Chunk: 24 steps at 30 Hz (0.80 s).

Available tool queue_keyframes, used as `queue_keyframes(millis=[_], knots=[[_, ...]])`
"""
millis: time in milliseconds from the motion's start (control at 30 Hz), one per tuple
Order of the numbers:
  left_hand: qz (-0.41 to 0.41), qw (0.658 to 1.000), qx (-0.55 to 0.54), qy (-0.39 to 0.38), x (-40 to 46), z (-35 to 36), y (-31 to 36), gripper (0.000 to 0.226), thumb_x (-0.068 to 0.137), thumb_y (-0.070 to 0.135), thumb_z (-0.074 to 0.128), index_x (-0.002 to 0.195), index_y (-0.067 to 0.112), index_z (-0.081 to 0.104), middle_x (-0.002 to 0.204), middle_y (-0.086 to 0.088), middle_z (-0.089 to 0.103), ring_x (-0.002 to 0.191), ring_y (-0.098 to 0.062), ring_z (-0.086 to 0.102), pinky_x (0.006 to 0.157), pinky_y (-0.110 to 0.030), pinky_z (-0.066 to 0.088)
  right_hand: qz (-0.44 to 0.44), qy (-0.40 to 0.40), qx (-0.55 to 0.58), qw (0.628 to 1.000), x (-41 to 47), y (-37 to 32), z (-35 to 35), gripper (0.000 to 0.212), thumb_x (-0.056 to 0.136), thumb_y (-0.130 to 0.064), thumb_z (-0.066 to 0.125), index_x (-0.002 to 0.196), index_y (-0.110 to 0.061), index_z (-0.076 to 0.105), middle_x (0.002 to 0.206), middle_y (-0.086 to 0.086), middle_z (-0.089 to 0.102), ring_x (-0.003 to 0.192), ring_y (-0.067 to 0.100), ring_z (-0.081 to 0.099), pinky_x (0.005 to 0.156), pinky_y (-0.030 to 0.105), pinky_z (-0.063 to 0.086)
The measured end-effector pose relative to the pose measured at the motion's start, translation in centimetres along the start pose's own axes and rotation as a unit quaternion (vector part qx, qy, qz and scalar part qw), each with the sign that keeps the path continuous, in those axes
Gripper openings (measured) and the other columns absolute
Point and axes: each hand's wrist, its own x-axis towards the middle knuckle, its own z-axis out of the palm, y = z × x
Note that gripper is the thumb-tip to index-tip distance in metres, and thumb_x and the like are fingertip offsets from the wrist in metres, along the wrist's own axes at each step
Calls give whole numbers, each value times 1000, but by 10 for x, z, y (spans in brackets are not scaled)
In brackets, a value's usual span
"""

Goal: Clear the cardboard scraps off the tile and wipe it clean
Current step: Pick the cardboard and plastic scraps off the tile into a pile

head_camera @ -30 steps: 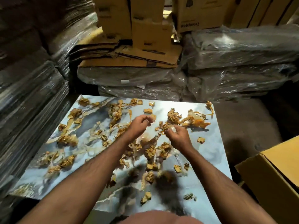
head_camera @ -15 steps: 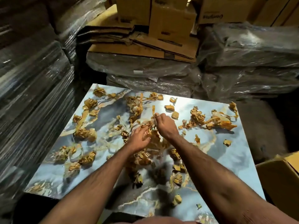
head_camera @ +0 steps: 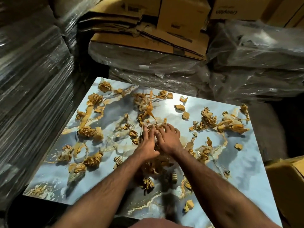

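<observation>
A: Where are the cardboard scraps (head_camera: 92,131)?
B: Scattered across the tile (head_camera: 243,165); its left edge is crowded by wrapped stacks (head_camera: 29,89), a box (head_camera: 289,183) at the right.
A: The fingers?
B: Left hand (head_camera: 146,144) and right hand (head_camera: 167,139) are laid spread on the middle pile.

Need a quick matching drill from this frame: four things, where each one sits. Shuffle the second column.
Things:
1. tile
2. open box
3. flattened cartons
4. hands

Places:
A. stacked on wrapped bundles behind the tile
B. at the right edge, beside the tile
C. side by side on scraps mid-tile
D. lying flat, strewn with scraps

Pairs: 1-D, 2-B, 3-A, 4-C
</observation>
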Motion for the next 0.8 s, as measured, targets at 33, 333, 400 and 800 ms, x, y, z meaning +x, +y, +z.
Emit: queue_keyframes(millis=[33,333,400,800], knots=[[10,1000,7,-8,2,2,0,127,77,30,76,148,28,-29,149,-1,-47,149,-36,-7,119,-52,20,0,-20,-3,1000,1,-1,2,71,94,-55,2,150,-28,37,158,4,30,149,23,14,118,50,8],[-3,997,71,-7,2,21,0,96,85,41,71,155,32,6,150,6,-44,148,-24,-17,122,-46,10,-10,-35,128,991,-3,-7,-3,72,96,-56,8,157,-19,9,164,2,17,151,17,13,122,49,0],[0,998,66,6,-1,17,6,86,89,34,68,155,29,14,154,3,-38,149,-26,-12,122,-45,9,-5,-42,146,988,-6,-4,-10,69,95,-48,17,155,-14,23,163,6,22,150,19,18,123,44,10],[18,992,122,30,0,17,12,84,89,37,64,153,35,10,164,-6,-1,151,-27,-4,122,-48,6,-38,20,27,999,-48,20,6,74,90,-22,69,153,-19,30,160,5,27,147,24,26,117,28,14]])
